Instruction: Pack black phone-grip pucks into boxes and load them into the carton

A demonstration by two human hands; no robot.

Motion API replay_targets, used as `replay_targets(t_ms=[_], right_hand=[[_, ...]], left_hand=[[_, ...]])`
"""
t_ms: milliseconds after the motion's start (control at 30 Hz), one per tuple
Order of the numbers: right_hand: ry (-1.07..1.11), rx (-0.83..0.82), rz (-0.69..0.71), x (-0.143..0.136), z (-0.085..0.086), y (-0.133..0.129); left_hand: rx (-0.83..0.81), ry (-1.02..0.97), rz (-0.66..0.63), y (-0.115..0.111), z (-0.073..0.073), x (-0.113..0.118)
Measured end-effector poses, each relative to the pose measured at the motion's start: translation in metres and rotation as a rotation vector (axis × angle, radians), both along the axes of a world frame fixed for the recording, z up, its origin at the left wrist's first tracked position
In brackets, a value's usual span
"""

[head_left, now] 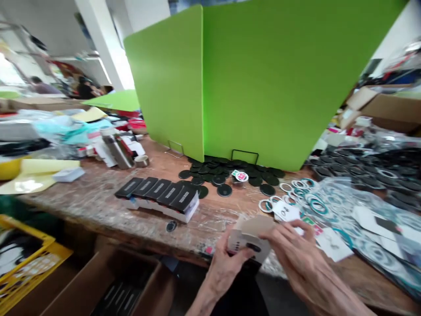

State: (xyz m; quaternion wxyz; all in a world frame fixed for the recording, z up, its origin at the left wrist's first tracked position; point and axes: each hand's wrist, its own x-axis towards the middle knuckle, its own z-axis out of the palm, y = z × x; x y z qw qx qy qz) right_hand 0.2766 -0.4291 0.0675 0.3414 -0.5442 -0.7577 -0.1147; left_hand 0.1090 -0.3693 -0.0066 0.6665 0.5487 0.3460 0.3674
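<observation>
I pinch a small cardboard box [249, 241] between both hands at the lower middle of the frame, over the near edge of the surface [98, 199]. My left hand [226, 265] grips its lower left end; my right hand [292, 250] closes on its right side. Its long axis runs left to right, flap up.
</observation>
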Motion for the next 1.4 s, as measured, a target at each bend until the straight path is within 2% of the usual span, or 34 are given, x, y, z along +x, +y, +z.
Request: replay_targets(t_ms=[100, 167, 267, 367, 467, 600, 667, 733, 800, 900, 933, 1000, 1067, 1167, 1300, 1400], right_hand=[[-0.056, -0.268, 0.124, -0.005, 0.01, 0.004], [-0.036, -0.317, 0.103, -0.008, 0.009, 0.007], [-0.052, -0.296, 0.07, -0.014, -0.003, 0.009], [-0.135, -0.201, 0.02, -0.02, -0.016, 0.008], [-0.235, -0.093, 0.033, -0.025, -0.02, 0.005], [-0.26, -0.084, 0.057, -0.027, -0.019, 0.003], [-0.238, -0.07, 0.069, -0.024, -0.021, 0.002], [-0.182, -0.038, 0.114, -0.02, -0.028, -0.001], [0.006, -0.027, 0.091, -0.016, -0.037, -0.004], [0.586, -0.208, -0.001, -0.017, -0.045, -0.007], [0.799, -0.317, 0.017, -0.018, -0.045, -0.007], [1.118, -0.532, 0.155, -0.02, -0.042, -0.004], [1.235, -0.658, 0.265, -0.022, -0.037, -0.001], [1.001, -0.617, 0.199, -0.02, -0.037, 0.0], [0.571, -0.388, 0.114, -0.016, -0.045, -0.003], [0.449, -0.381, 0.054, -0.013, -0.037, 0.001]], left_hand=[[0.074, -0.003, 0.015, 0.008, -0.016, -0.004], [0.13, -0.008, -0.02, 0.01, -0.015, -0.009], [0.111, -0.062, 0.013, 0.011, 0.002, -0.009], [-0.018, -0.115, 0.137, 0.011, 0.019, 0.0], [-0.054, -0.163, 0.219, 0.009, 0.024, 0.007], [0.018, -0.186, 0.183, 0.005, 0.011, 0.0], [0.157, -0.126, 0.128, 0.004, -0.004, -0.009], [0.363, -0.033, 0.113, 0.006, -0.019, -0.017], [0.571, 0.047, 0.128, 0.009, -0.03, -0.022], [0.776, 0.122, 0.086, 0.014, -0.034, -0.024], [0.81, 0.138, 0.07, 0.014, -0.033, -0.024], [0.846, 0.152, 0.049, 0.015, -0.029, -0.024], [0.851, 0.158, 0.026, 0.016, -0.025, -0.025], [0.786, 0.178, -0.007, 0.02, -0.019, -0.028], [0.63, 0.16, -0.029, 0.025, -0.014, -0.03], [0.554, 0.152, -0.051, 0.024, -0.01, -0.029]])
